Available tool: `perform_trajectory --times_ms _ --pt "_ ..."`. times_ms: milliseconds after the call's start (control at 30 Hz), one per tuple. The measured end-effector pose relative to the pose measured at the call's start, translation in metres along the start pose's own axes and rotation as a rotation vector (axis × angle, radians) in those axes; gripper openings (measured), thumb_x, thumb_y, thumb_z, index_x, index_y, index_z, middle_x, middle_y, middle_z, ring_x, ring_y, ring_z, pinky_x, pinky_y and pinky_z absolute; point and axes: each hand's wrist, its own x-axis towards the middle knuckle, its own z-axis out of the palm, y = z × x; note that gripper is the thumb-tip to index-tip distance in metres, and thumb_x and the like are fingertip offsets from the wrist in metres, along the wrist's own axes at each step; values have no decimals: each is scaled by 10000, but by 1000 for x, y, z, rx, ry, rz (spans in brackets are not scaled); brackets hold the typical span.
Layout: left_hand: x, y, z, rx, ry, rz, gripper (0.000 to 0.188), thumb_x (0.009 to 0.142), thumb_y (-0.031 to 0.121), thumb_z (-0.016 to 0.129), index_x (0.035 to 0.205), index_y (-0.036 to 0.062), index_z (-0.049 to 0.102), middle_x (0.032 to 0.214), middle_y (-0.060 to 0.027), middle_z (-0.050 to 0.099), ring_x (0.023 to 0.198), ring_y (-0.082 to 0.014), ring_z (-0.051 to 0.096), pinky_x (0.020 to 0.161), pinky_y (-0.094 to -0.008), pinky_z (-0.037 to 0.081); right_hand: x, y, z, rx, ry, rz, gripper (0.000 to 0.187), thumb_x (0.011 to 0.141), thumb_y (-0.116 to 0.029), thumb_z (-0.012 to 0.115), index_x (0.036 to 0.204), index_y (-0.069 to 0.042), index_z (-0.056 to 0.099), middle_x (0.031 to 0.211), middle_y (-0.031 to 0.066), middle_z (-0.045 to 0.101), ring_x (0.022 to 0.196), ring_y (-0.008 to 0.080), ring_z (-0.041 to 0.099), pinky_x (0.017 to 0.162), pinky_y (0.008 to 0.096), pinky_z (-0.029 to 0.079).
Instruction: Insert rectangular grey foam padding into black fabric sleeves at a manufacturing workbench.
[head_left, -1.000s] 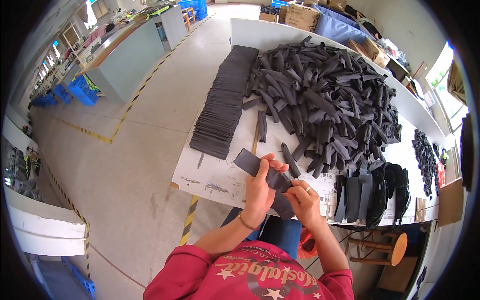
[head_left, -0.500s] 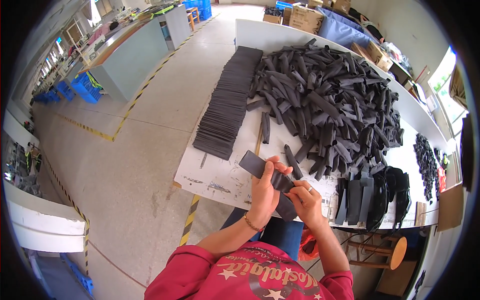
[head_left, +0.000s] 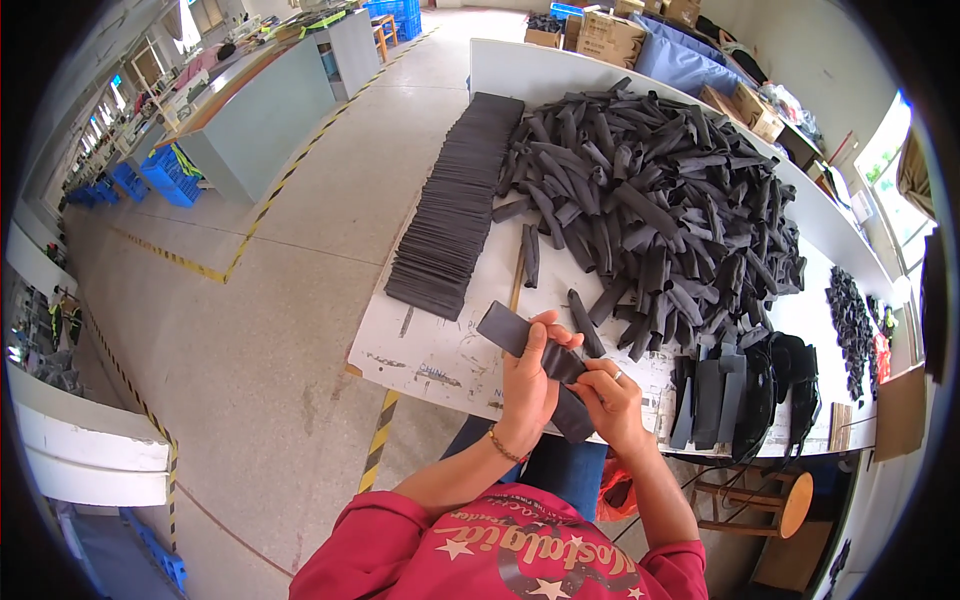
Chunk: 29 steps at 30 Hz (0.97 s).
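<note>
Over the table's near edge I hold a flat black strip [head_left: 503, 328], which looks like folded fabric. My left hand [head_left: 530, 378] grips its middle, thumb on top and fingers curled around it. Beside it, my right hand [head_left: 612, 402] pinches the strip's right side with thumb and fingers. One end sticks out to the upper left, and the other hangs below between my hands. A long, tightly packed row of flat black strips [head_left: 455, 205] lies at the table's left. To its right rises a large heap of loose, curled black pieces [head_left: 650, 210].
The white table [head_left: 420, 345] has a raised white board along its far side. Black curved parts [head_left: 765, 390] stand at its right, near a wooden stool [head_left: 797, 505]. Cardboard boxes [head_left: 612, 38] are stacked behind. Yellow-black floor tape [head_left: 379, 440] runs by the table's front left.
My right fingers have shifted very slightly on the strip. Both hands keep hold of it in nearly the same place.
</note>
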Motion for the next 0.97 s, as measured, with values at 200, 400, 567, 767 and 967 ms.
perform_trajectory --times_ms 200,400,567,767,967 --pt "0 3 -1 19 -2 -8 316 1001 245 524 1176 -18 544 894 -62 637 879 -203 638 915 -370 516 -1 0 2 -16 23 3 168 727 17 754 845 -5 636 926 158 646 757 285 649 634 321 509" --pt "4 15 -2 96 -36 8 375 1021 291 474 1216 -28 501 973 -124 660 1009 -282 645 968 -402 472 -3 -22 11 189 57 317 166 782 11 729 923 22 642 1028 129 622 813 192 640 712 293 509" --pt "5 18 2 153 -67 41 367 1023 286 469 1202 -33 504 1005 -142 664 1021 -295 645 982 -406 464 -7 -18 35 614 217 601 88 854 -3 688 891 36 618 1088 78 553 845 131 597 783 278 498" --pt "7 28 0 198 -89 102 334 1015 266 492 1179 -22 533 1025 -161 668 1060 -340 632 1003 -440 450 -11 -16 35 678 269 601 109 893 -23 655 960 31 589 1082 80 527 873 133 593 821 267 494" --pt "10 28 -4 166 -168 73 313 1006 244 511 1190 -7 539 1053 -158 670 1101 -363 611 1053 -481 418 6 -22 18 963 95 800 589 921 -233 659 1345 48 362 1153 180 523 959 246 641 859 365 537"
